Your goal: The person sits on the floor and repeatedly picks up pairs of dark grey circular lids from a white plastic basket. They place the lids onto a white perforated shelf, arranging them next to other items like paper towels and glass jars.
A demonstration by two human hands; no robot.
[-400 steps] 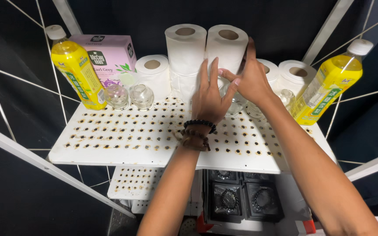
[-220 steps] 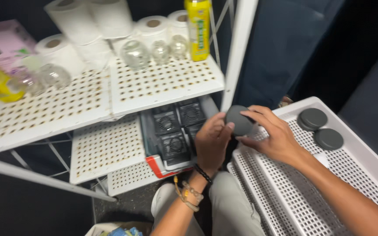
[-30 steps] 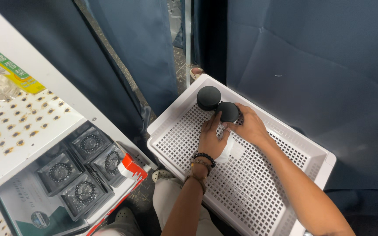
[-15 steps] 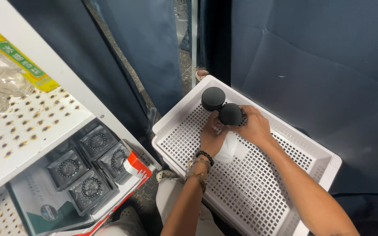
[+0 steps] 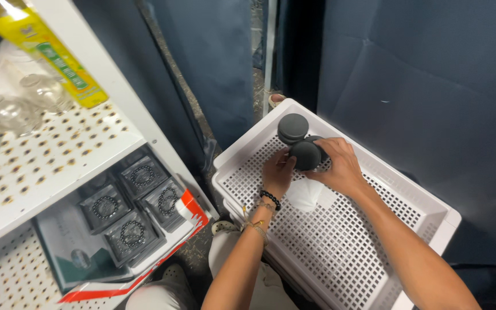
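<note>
Change: since half a second ago both hands have stayed at the far corner of the white crate [image 5: 431,215]; the view has swung a little, so more of the shelf with the yellow bottle [image 5: 41,51] now shows at upper left.
Left hand: the left hand [image 5: 276,171] curls its fingers against the near side of the dark round lid [image 5: 305,155], with the thumb at the lid's edge; a beaded bracelet sits on the wrist.
Right hand: the right hand [image 5: 340,166] cups the same lid from the far side, fingers bent over its rim, so the lid is pinched between both hands.
Lid: it is held just above the crate's perforated floor, near the far corner.
Second lid: another dark round lid [image 5: 293,127] lies in the corner, touching or just beside the held one.
White piece: a pale object [image 5: 308,195] lies on the crate floor below the hands.
Shelf: clear glass jars [image 5: 24,106] stand beside the bottle; boxed bead bracelets [image 5: 133,201] fill the tier beneath.
</note>
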